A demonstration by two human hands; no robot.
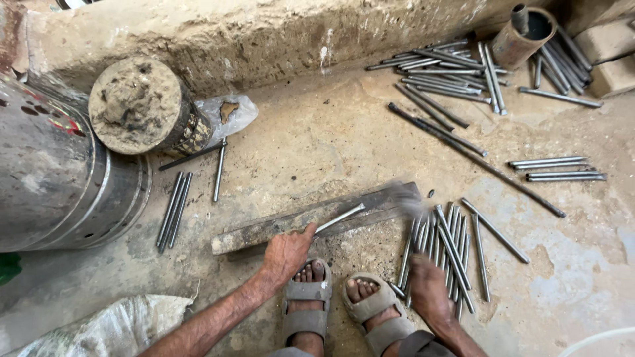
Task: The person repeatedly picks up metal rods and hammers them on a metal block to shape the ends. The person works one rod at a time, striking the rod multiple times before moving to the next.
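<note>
The person squats on a rough concrete floor (331, 139), sandalled feet (337, 297) at the bottom of the head view. The left hand (288, 253) rests on the near edge of a long, worn wooden plank (264, 228) lying flat on the floor, its fingers pinching the near end of a single metal rod (340, 217) that lies on top of the plank. The right hand (428, 291) is closed around the handle of a tool whose head (405, 197) is a motion blur above the plank's right end; what kind of tool it is cannot be told.

Just right of the plank, a loose pile of similar grey rods (450, 254) lies on the floor, near the right hand. A few more rods (173, 208) lie to the left of the plank, and a larger heap (450, 76) sits along the base of the concrete wall, beside a rusty pipe section (522, 36). A metal drum (59, 178) and a mud-caked cylinder (135, 106) stand at the left. A pale sack (119, 327) lies at the lower left.
</note>
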